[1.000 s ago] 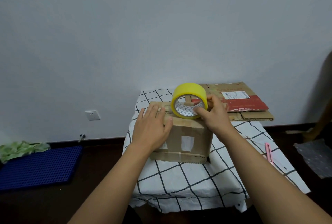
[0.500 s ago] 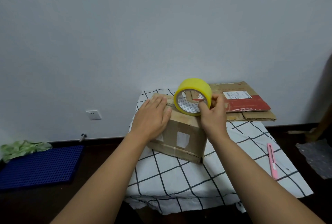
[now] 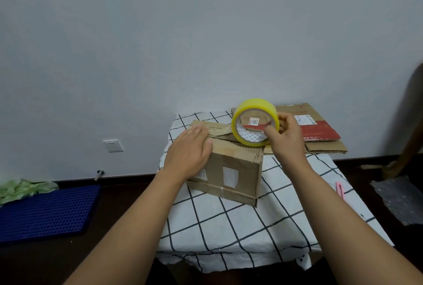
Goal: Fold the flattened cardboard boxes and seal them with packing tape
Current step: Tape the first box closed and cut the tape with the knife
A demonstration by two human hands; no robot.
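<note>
A folded brown cardboard box (image 3: 233,170) stands on a small table covered with a white checked cloth (image 3: 229,223). My left hand (image 3: 190,149) lies flat on the box's top left, fingers straight, pressing it down. My right hand (image 3: 286,138) grips a yellow roll of packing tape (image 3: 255,124), thumb inside the core and fingers round the rim. The roll stands on edge at the box's top right corner. Flattened cardboard (image 3: 320,129) with a red panel and a white label lies behind at the table's back right.
A pink utility knife (image 3: 340,189) lies near the table's right edge. On the dark floor at the left are a blue plastic grid mat (image 3: 45,211) and a green cloth (image 3: 25,188). Bubble wrap (image 3: 398,200) lies on the floor at the right. A wall socket (image 3: 112,145) is low on the wall.
The box has turned so its right corner points toward me. My right hand carried the tape roll from the middle of the box's top to its right corner. My left hand stayed flat on top.
</note>
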